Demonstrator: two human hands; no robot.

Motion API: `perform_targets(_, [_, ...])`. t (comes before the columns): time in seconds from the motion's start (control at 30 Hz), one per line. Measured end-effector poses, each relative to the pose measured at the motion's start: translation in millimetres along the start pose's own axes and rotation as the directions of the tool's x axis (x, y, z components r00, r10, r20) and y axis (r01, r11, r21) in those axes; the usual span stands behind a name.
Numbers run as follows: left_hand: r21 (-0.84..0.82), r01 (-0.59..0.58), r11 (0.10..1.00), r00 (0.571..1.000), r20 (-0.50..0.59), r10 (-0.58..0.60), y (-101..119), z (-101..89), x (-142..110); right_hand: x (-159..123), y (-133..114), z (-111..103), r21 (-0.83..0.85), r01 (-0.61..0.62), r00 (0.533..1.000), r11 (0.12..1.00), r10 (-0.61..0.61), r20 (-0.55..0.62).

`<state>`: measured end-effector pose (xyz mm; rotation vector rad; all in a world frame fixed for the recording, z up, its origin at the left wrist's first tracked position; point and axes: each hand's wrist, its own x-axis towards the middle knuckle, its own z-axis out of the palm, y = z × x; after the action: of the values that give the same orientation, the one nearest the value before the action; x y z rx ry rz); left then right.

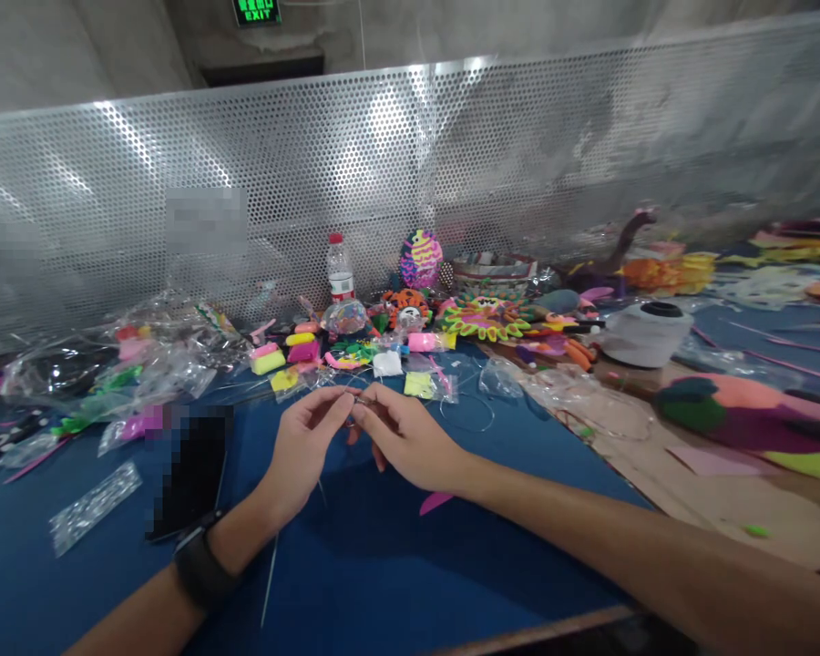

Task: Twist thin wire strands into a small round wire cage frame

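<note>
Right forearm (662, 572) and left forearm (140, 620), the latter with a black wristband (201, 567), enter from the near edge of the blue surface (389, 574). At mid-surface, raised above the top, the left hand (306, 446) and right hand (410, 439) are nearly closed, their fingertips (345, 396) meeting in a pinch on a small metal piece (362, 399), too small for me to identify. Just beyond the right hand lies a loop of thin wire (466, 421). A thin metal rod (269, 583) lies near the left wrist, and a pink foam scrap (435, 502) lies below the right hand. Clear plastic bags (168, 360) and bright foam pieces (485, 316) crowd the far edge. I judge the main risk to be a loosened pinch: the small piece could drop among the bags. A drifting right hand could also snag the wire loop.
</note>
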<state>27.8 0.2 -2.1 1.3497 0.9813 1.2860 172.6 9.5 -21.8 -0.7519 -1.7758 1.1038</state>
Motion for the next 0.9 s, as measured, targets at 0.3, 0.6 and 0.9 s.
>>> perform_targets(0.3, [-0.013,-0.014,1.000,0.997,-0.080,0.013,-2.2,2.1,0.1,-0.3,2.6,-0.8,-0.241,0.096,0.994,0.966,-0.103,-0.018])
perform_targets(0.6, [0.025,0.102,0.994,0.974,-0.206,-0.095,0.2,5.5,-2.4,1.1,11.0,-6.9,-0.676,0.124,0.987,0.726,-0.158,0.012])
perform_targets(0.9, [0.033,0.230,0.973,0.971,-0.076,-0.227,-7.0,-4.2,5.2,6.4,15.2,-11.7,-0.640,0.040,0.997,0.768,-0.071,-0.023])
